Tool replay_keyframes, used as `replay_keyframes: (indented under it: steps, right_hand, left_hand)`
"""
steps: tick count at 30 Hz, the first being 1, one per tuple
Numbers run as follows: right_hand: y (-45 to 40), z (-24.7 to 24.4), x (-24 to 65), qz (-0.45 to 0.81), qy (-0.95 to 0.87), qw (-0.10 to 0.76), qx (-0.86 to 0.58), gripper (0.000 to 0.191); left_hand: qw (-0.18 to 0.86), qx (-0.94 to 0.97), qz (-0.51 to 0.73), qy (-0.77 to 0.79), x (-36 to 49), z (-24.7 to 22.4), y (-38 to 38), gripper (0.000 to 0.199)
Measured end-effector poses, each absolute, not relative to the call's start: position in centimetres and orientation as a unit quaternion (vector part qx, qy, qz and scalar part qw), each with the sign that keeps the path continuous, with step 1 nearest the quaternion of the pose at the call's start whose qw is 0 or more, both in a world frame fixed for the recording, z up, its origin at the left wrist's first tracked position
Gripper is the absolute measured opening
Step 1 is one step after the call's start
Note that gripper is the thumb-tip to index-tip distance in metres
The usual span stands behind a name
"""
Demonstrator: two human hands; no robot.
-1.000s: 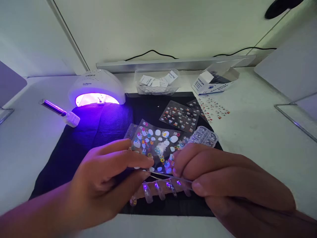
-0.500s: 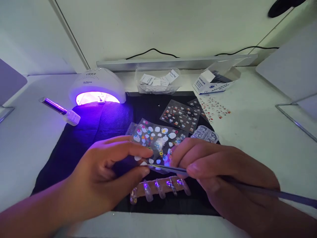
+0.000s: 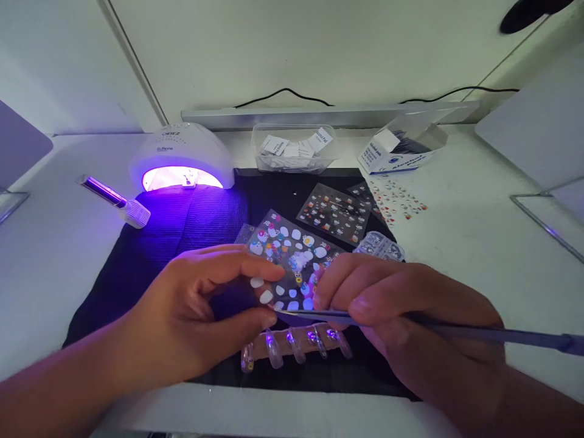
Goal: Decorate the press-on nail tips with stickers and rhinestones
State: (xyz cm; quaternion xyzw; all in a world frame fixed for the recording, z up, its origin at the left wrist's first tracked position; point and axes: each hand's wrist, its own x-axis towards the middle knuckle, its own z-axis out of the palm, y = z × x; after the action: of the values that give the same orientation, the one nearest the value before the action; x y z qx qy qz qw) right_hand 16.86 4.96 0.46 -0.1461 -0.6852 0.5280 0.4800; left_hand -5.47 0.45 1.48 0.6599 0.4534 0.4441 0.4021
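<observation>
My right hand is closed around a pair of tweezers. Their tip lies by the lower edge of a clear nail sticker sheet with white patches and colourful cartoon figures. At the sheet's left side, my left hand holds it with the index finger over its face; the thumb is just below, near the tweezer tip. Whether anything is in the tip is too small to tell. Below both hands, several clear nail tips sit in a row on a beige strip.
A lit nail lamp stands at back left, beside a purple-lit handheld light. Behind are a plastic tub of alcohol pads and an alcohol pad box. More sticker sheets and a rhinestone case lie on the black cloth.
The sticker sheet's far edge has tilted up slightly. The tweezers have turned nearer to level, their tip slightly lower by the sheet's lower edge. Both hands keep their grip.
</observation>
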Motion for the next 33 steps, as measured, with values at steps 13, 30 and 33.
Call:
replay_keyframes:
  steps: [13, 30, 33]
  right_hand:
    - [5.8, -0.5, 16.9, 0.564, -0.644, 0.492, -0.154, 0.012]
    - [6.4, 1.2, 15.9, 0.583, -0.741, 0.308, -0.128, 0.008]
    - [7.0, 2.1, 15.1, 0.574, -0.768, 0.259, -0.118, 0.008]
  left_hand:
    - [0.37, 0.701, 0.337, 0.508, -8.2, 0.8, 3.5, 0.009]
    - [0.23, 0.812, 0.219, 0.489, -10.6, 4.6, 0.4, 0.014]
    - [0.27, 0.819, 0.206, 0.462, -10.5, 3.7, -1.5, 0.011]
